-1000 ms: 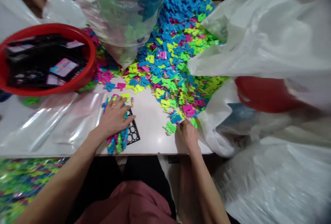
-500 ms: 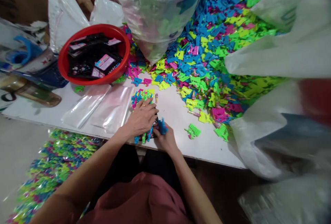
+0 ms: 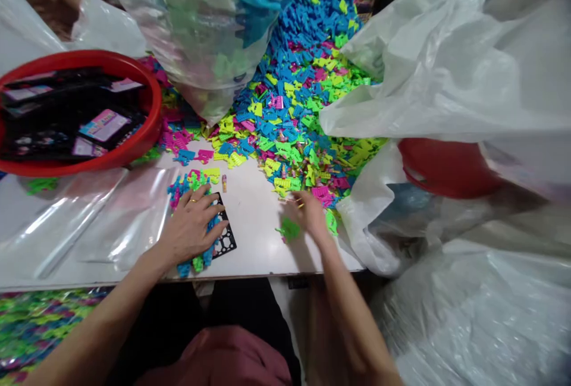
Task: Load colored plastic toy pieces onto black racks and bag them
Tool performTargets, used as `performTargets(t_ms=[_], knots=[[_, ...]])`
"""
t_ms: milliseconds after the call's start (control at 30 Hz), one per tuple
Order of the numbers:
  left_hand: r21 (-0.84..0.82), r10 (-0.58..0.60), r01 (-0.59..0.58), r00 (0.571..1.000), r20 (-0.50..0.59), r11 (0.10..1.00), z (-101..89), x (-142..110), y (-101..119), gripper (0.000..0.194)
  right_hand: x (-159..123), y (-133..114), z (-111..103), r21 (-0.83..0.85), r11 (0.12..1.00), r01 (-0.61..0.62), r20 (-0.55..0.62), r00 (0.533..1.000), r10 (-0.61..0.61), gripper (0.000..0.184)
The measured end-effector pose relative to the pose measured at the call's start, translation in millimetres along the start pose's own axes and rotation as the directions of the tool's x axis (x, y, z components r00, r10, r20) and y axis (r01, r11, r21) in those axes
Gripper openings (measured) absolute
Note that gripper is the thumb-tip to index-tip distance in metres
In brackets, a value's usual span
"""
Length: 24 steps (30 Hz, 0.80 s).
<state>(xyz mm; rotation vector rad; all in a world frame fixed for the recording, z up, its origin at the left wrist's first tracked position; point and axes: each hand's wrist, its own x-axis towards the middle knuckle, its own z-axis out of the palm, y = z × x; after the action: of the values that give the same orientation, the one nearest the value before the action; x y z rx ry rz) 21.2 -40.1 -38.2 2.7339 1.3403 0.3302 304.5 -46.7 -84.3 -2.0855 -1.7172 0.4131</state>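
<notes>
My left hand [image 3: 194, 219] lies flat with its fingers spread over a row of small blue and green plastic pieces [image 3: 207, 255]. Beneath its fingertips shows the edge of a black tray with punched holes [image 3: 226, 234]. Over at the near edge of the colourful pile, my right hand [image 3: 307, 213] is smeared by motion, its fingertips partly hidden. A single green comb-like piece [image 3: 289, 229] lies just below and left of it. Beyond the left fingers stands a tiny tube [image 3: 224, 183], apart from the hand.
A red basin [image 3: 154, 106] at the left holds black packs. Flat clear bags [image 3: 125, 219] lie in front of it. A big filled plastic bag [image 3: 200, 47] leans over the heap of bright pieces [image 3: 285, 100]. White sacks [image 3: 428, 82] crowd the right side.
My right hand has left the tray and moved right to the pile; the blue piece it held no longer shows in it. My left hand stays on the row. The view has swung right.
</notes>
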Motion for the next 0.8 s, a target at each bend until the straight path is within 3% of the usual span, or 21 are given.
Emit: performTargets(t_ms=[100, 167, 233, 333, 367, 433, 467, 500, 533, 667, 800], knots=[[0.003, -0.01, 0.01, 1.0, -0.002, 1.0, 1.0, 1, -1, 0.038, 44, 42, -39, -0.157, 0.973, -0.17, -0.161, 0.976, 0.144, 0.027], [0.003, -0.019, 0.019, 1.0, 0.003, 1.0, 0.5, 1, -1, 0.038, 62, 46, -46, -0.222, 0.956, -0.19, -0.158, 0.975, 0.157, 0.024], [0.001, -0.024, 0.024, 1.0, 0.018, 1.0, -1.6, 1, 1, 0.037, 63, 32, -37, -0.277, 0.953, -0.127, -0.167, 0.982, 0.082, 0.022], [-0.008, -0.034, 0.034, 0.998, 0.045, 0.999, -5.1, 2, 4, 0.035, 33, -4, -3, -0.315, 0.931, 0.185, -0.138, 0.961, -0.238, 0.024], [-0.011, -0.04, 0.041, 0.998, 0.052, 0.999, -5.8, 2, 4, 0.035, 17, -14, 10, -0.307, 0.889, 0.339, -0.07, 0.924, -0.376, 0.025], [-0.009, -0.056, 0.056, 0.997, 0.06, 0.998, -6.0, 2, 4, 0.035, -17, -29, 31, -0.219, 0.766, 0.605, 0.112, 0.795, -0.596, 0.025], [-0.007, -0.06, 0.061, 0.996, 0.061, 0.998, -5.6, 2, 4, 0.034, -33, -32, 39, -0.165, 0.719, 0.676, 0.182, 0.737, -0.651, 0.023], [-0.006, -0.06, 0.061, 0.996, 0.06, 0.998, -5.1, 1, 3, 0.034, -46, -34, 44, -0.128, 0.71, 0.693, 0.221, 0.718, -0.66, 0.021], [-0.005, -0.057, 0.057, 0.997, 0.054, 0.998, -4.4, 1, 3, 0.034, -57, -35, 46, -0.111, 0.733, 0.671, 0.237, 0.734, -0.636, 0.02], [0.0, -0.039, 0.039, 0.999, 0.022, 0.999, -2.6, 0, 1, 0.035, -75, -46, 43, -0.178, 0.916, 0.359, 0.22, 0.922, -0.319, 0.021], [0.031, -0.035, 0.034, 0.999, 0.011, 0.999, -9.6, -4, 7, 0.039, -67, -65, 44, -0.225, 0.966, 0.124, 0.272, 0.96, -0.06, 0.016]])
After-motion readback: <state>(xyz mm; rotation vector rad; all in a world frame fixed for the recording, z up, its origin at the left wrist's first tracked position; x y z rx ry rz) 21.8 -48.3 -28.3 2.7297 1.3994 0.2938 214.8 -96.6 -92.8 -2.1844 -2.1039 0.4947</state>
